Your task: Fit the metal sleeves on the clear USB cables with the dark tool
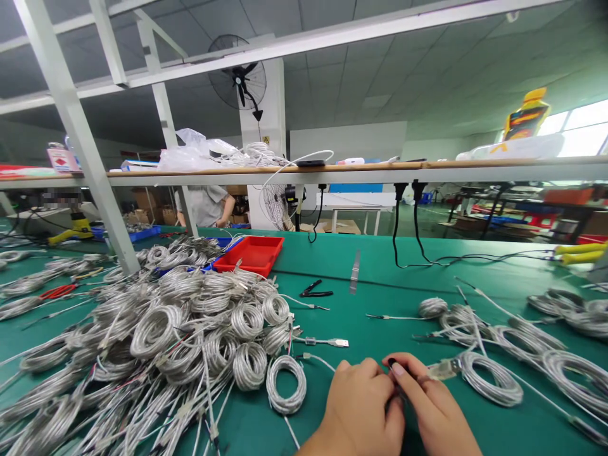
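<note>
My left hand (358,402) is closed, its fingers curled over and hiding what they hold. Close against it, my right hand (430,402) pinches with thumb and forefinger, where a small dark bit shows that I cannot name. A thin cable end (319,361) lies just left of my left hand. Beside my right hand's knuckles is a clear-coated USB plug (444,369), next to a coiled silver cable (491,379). One cable coil (286,385) lies left of my hands, at the edge of a large heap of coiled cables (190,335).
Small black nippers (317,291) and a clear strip (354,272) lie on the green table (342,316). A red tray (249,253) stands behind the heap. More coils (527,335) lie at right. Black power cords (396,228) hang from the shelf (361,168). A person (209,206) is behind it.
</note>
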### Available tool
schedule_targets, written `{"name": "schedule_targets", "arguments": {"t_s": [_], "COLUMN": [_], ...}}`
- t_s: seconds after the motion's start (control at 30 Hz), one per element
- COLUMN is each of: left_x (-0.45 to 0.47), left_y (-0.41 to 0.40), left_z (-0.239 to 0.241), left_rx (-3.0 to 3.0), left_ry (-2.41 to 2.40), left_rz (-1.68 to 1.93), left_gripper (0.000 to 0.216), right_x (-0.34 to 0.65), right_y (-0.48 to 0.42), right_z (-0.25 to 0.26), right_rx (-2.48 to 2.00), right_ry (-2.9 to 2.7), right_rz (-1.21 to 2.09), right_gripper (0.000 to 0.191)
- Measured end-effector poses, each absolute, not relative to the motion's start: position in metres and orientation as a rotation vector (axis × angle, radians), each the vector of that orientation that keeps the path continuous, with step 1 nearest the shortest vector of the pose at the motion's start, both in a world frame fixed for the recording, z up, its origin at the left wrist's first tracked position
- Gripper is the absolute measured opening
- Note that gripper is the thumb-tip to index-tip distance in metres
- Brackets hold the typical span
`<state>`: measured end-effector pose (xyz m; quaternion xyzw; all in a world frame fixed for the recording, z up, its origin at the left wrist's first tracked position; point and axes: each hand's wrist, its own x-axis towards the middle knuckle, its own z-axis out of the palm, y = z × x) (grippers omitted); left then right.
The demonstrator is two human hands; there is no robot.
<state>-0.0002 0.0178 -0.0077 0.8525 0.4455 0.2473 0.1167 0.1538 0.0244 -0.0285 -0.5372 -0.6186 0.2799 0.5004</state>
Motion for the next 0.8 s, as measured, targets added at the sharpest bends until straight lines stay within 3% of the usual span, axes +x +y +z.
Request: {"name": "schedule_targets", "arguments": {"t_s": [0.6, 0.8], "left_x": [0.004, 0.004], "left_y": [0.020, 0.018], "left_z": [-0.014, -0.017], "left_rx": [2.550, 2.534], "left_ry": [1.188, 1.185], "left_rz": [0.675, 0.686], "left_gripper": [0.022, 0.018], "right_x": [0.153, 0.158], "right_y": [0.021, 0.025], "right_z": [-0.014, -0.011], "right_rx": [-1.514, -1.527], "right_ry": [-1.475, -1.380], "right_rz": [0.374, 0.381], "right_gripper": [0.060, 0.053]}}
